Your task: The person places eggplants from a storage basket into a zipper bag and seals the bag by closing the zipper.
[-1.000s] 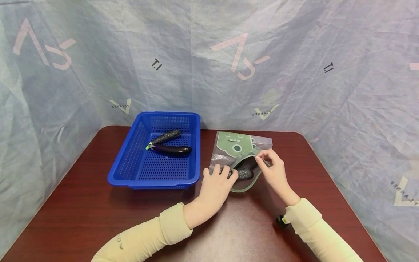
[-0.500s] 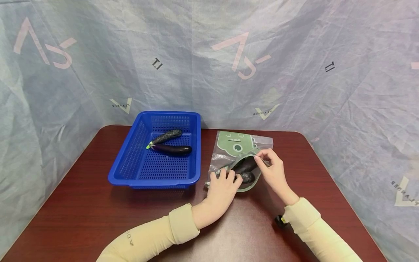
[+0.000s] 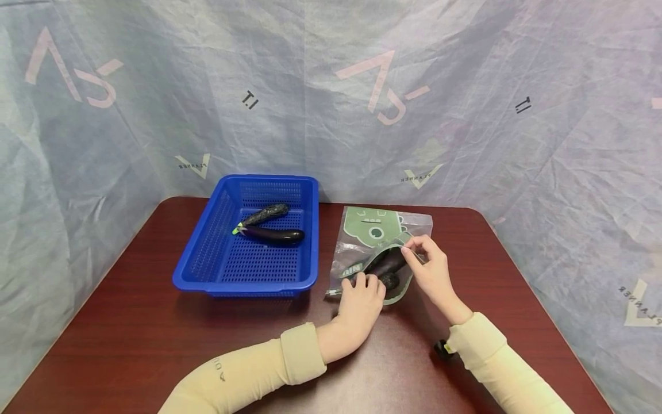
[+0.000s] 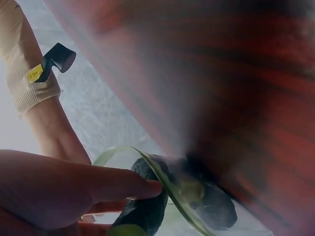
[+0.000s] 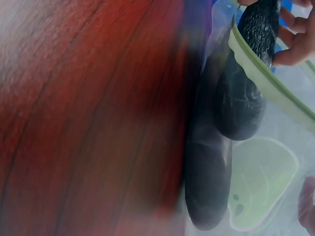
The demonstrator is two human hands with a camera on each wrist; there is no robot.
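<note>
A clear zip bag (image 3: 372, 227) with green print lies right of centre on the table, its green-edged mouth held up. My right hand (image 3: 430, 270) pinches that rim between thumb and fingertips. At the mouth, my left hand (image 3: 359, 305) grips a dark, wrinkled eggplant (image 5: 260, 29), whose far end is inside the bag in the right wrist view. A smooth dark eggplant (image 5: 209, 184) lies lower in the bag beside it. From the left wrist view, my left thumb presses along the wrinkled eggplant, close to the green rim. My left hand covers part of it in the head view.
Left of the bag stands a blue perforated basket (image 3: 245, 287) holding a smooth eggplant (image 3: 274, 235) and a wrinkled dark one (image 3: 266, 214). Both rest on a red-brown table (image 3: 129, 328). A printed grey cloth (image 3: 289, 115) hangs behind and at both sides.
My left hand has moved rightward and slightly nearer, carrying the wrinkled eggplant further into the bag. The printed lower-left part of the bag has come into view. My right hand stays at the rim.
</note>
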